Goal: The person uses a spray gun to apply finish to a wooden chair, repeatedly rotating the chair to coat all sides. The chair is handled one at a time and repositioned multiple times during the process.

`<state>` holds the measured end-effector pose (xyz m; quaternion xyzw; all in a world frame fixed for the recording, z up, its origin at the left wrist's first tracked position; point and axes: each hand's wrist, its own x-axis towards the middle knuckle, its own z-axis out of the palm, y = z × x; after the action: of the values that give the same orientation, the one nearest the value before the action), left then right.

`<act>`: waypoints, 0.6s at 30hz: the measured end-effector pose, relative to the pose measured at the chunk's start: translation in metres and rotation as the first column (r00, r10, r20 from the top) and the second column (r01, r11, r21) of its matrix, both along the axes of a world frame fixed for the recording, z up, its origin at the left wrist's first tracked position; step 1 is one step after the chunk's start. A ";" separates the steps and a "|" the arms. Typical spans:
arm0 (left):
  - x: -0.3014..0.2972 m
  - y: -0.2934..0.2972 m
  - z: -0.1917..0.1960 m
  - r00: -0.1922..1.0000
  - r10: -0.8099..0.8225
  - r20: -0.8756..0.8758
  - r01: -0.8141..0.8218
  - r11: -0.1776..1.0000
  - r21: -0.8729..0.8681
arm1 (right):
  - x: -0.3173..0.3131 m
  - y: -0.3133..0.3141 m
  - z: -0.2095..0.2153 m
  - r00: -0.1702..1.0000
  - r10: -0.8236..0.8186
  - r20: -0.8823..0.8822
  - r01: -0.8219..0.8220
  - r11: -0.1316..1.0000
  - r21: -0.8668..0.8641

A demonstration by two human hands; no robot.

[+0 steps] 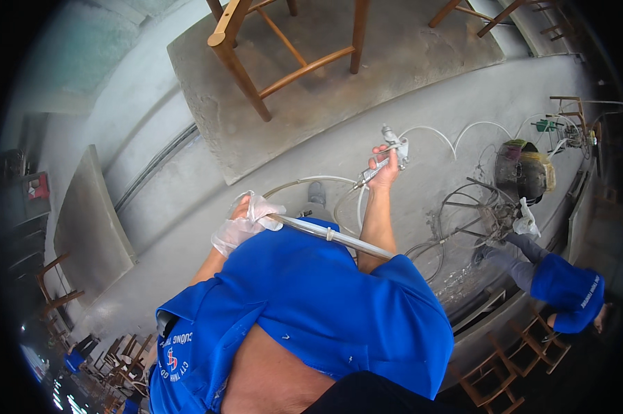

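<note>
Nearest the camera, the person's blue shirt (311,310) fills the lower middle and hides the upper arms and most of the body, so only the forearms reaching away show.

The left hand (246,222) wears a thin clear plastic glove and is closed around the near stretch of a pale hose (339,238). The hose crosses from that hand toward the right over the shirt, probably held so to keep slack clear of the work. The loose glove hides the fingers, so how tight the grip is cannot be told.

Farther out, the bare right hand (384,165) is wrapped around the handle of a metal spray gun (394,146). The gun is raised, its head pointing away toward a wooden chair (284,48) on a grey slab (339,103), which likely lifts the chair to a handy height. Only the chair's legs and rungs show; its seat is cut off at the top edge. Whether a finger presses the trigger is hard to make out.

Thin white tubes (456,134) loop across the concrete floor (187,228) beyond the gun. At far right, a co-worker in a blue shirt (567,286) reaches toward round wire frames (470,214) and a dark bucket (522,172); fisheye bending blurs the detail there.
</note>
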<state>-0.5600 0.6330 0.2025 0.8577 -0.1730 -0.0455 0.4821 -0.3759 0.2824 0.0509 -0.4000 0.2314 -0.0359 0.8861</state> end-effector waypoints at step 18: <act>-0.004 -0.004 0.004 0.997 0.055 -0.061 -0.049 0.994 0.095 | -0.016 0.012 -0.034 0.819 0.313 -0.481 -0.482 0.830 -0.281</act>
<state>-0.5644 0.6289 0.2061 0.8815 -0.1328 -0.0683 0.4479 -0.3918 0.2943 0.0167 -0.6063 0.3119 0.1942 0.7053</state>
